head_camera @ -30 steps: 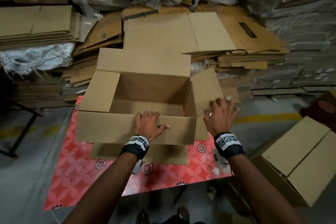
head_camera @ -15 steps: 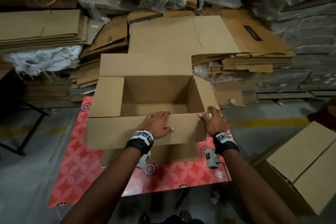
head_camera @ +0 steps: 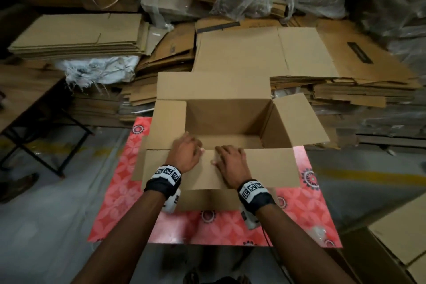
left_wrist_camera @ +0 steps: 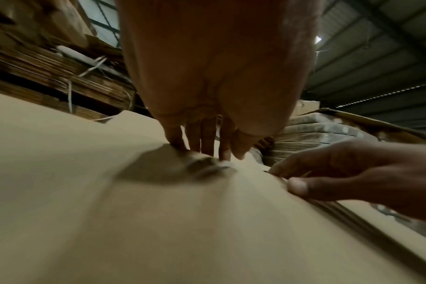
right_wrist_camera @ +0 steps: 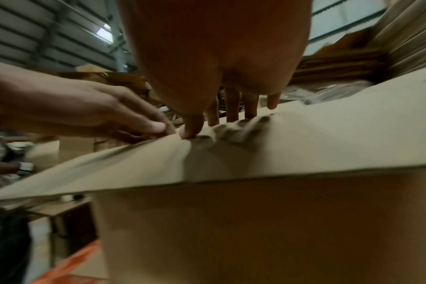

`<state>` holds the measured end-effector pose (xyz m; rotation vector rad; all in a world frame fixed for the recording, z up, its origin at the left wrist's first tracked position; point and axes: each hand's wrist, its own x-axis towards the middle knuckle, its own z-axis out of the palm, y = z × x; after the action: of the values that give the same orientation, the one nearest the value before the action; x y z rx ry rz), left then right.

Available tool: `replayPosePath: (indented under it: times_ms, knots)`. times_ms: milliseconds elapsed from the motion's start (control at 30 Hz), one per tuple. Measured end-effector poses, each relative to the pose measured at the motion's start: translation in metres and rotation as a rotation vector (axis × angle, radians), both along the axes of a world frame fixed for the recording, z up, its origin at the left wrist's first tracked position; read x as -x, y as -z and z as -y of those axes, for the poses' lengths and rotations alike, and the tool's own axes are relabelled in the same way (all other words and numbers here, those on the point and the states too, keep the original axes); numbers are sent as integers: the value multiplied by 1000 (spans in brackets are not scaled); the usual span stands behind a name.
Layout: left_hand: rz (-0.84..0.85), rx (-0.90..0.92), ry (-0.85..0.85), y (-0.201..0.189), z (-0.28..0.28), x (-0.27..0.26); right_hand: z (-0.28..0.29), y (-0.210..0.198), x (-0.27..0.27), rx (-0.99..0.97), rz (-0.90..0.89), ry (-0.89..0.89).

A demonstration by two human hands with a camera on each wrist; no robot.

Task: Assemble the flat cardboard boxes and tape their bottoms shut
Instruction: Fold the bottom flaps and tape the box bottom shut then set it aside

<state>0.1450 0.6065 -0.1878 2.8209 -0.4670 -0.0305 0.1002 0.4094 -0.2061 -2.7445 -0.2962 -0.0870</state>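
Note:
An open brown cardboard box [head_camera: 226, 120] stands on a red patterned table [head_camera: 124, 191], its four top flaps spread outward. The near flap [head_camera: 265, 168] lies folded out toward me. My left hand [head_camera: 185, 154] and right hand [head_camera: 230, 163] sit side by side on that flap by its fold line, fingers fairly straight, pressing the cardboard. In the left wrist view the left hand's fingertips [left_wrist_camera: 207, 151] touch the flap, with the right hand [left_wrist_camera: 353, 173] beside them. From the right wrist, the right hand's fingertips [right_wrist_camera: 234, 117] rest at the flap's edge, the left hand [right_wrist_camera: 85, 111] next to them.
Stacks of flat cardboard [head_camera: 253, 53] fill the back, and another stack [head_camera: 76, 34] lies at the far left. An assembled box [head_camera: 401, 244] stands at the lower right. A dark-legged table [head_camera: 23, 90] is on the left, with grey floor around.
My right hand left the box's right corner and came to the middle of the near flap beside the left. The right side flap has swung back outward.

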Motion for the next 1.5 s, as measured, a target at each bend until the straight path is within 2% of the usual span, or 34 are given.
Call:
replayPosePath:
  times_ms: [67, 133, 200, 267, 367, 433, 533, 633, 767, 867, 1000, 1100, 1200, 1267, 1333, 1400, 1500]
  knots:
    - [-108, -291, -15, -8, -20, -6, -22, 2, -3, 8, -42, -25]
    - [-149, -397, -7, -16, -36, -9, -34, 6, -5, 43, -68, 6]
    - [-85, -371, 19, -27, -45, -7, -37, 11, -4, 99, -54, 39]
    - [64, -272, -23, -41, -54, -3, -39, 15, -2, 128, -57, 72]
    - [343, -173, -208, -55, -78, 5, -52, 18, 1, 134, -58, 135]
    - [443, -169, -360, -55, -98, 14, -64, 17, 3, 117, -54, 113]
    - [442, -258, -471, -38, -121, 30, -81, 14, 5, 94, -59, 20]
    - [243, -186, -512, -5, -131, 42, -99, 18, 4, 102, -26, 9]
    - [20, -22, -483, 25, -126, 45, -112, 24, -1, 153, -31, 13]
    - [-13, 88, -487, 33, -122, 40, -110, 26, -2, 187, -26, 18]
    - [-18, 126, -464, 42, -127, 35, -109, 28, -1, 170, -10, 8]
    - [-82, 167, -441, 38, -129, 34, -109, 24, 0, 170, -26, -9]
    - [-234, 179, -407, 19, -135, 40, -100, 13, 8, 294, -112, -106]
    - [-303, 148, -309, 2, -141, 52, -87, 5, 18, 374, -142, -191]
    - [-245, 26, -130, -10, -140, 70, -73, -2, 30, 402, -136, -256]
    - [-107, -123, 18, -15, -131, 83, -62, -9, 40, 382, -86, -273]
    - [149, -92, 67, -19, -111, 86, -49, -23, 44, 317, 115, -211]
